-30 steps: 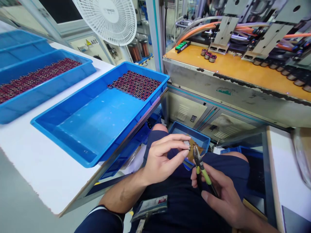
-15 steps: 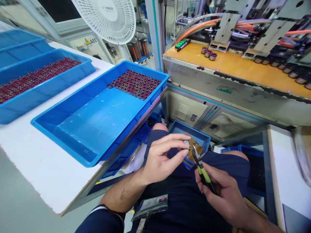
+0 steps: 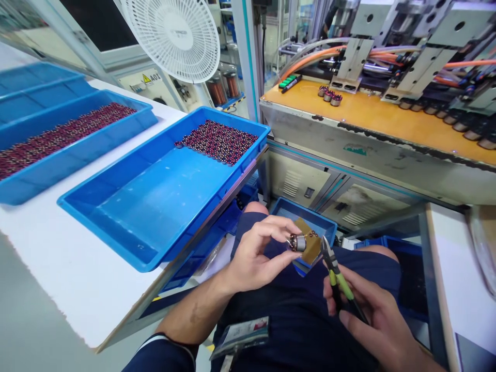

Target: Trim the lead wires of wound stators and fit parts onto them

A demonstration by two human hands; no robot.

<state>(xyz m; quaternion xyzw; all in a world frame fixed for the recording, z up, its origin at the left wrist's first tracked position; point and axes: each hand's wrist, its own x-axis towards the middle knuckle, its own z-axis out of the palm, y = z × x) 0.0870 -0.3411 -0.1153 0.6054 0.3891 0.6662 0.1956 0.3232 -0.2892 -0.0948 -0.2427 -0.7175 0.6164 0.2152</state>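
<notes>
Between thumb and fingers, my left hand (image 3: 258, 253) pinches a small wound motor stator (image 3: 298, 243) with a silvery outer ring and copper-coloured windings. My right hand (image 3: 368, 305) grips a pair of cutting pliers (image 3: 338, 276) with green and black handles. The pliers' jaws point up and sit a short way right of the stator, apart from it. Below both hands, a blue bin (image 3: 327, 222) stands between my knees. A piece of brown card (image 3: 310, 253) lies in it, with several tiny dark bits on top.
A large blue tray (image 3: 127, 227), partly filled with stators (image 3: 220, 142), stands on the white table (image 3: 46, 268) at left. Another filled blue tray (image 3: 77, 139) is beyond it. Ahead, a machine bench (image 3: 310, 103) holds several stators and a marker. A white fan (image 3: 178, 39) stands behind.
The stator has been turned in my left hand, so its silvery side now shows. My right hand and the pliers have moved right and slightly down, away from it.
</notes>
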